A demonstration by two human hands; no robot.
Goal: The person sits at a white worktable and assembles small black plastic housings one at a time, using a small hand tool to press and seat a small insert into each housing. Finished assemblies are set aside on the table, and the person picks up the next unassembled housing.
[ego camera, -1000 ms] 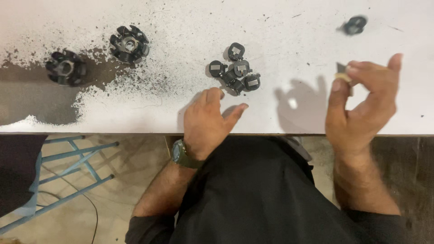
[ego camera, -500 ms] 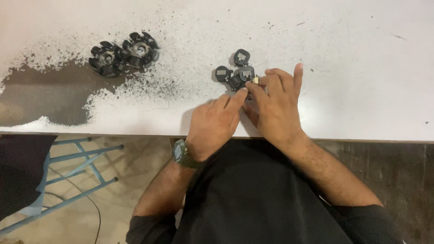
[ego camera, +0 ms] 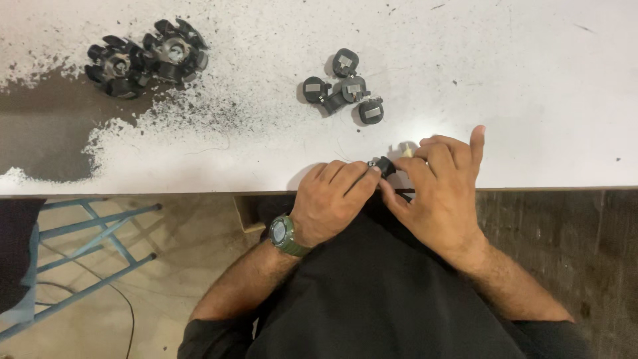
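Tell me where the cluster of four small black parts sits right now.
In the head view, the cluster of four small black parts lies on the white table, centre-top, above both hands and right of the two black rotor-like pieces.

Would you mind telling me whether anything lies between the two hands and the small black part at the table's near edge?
Nothing visible does. The left hand and right hand both already pinch the small black part at the edge of the white table. The cluster of black round parts lies apart, farther back.
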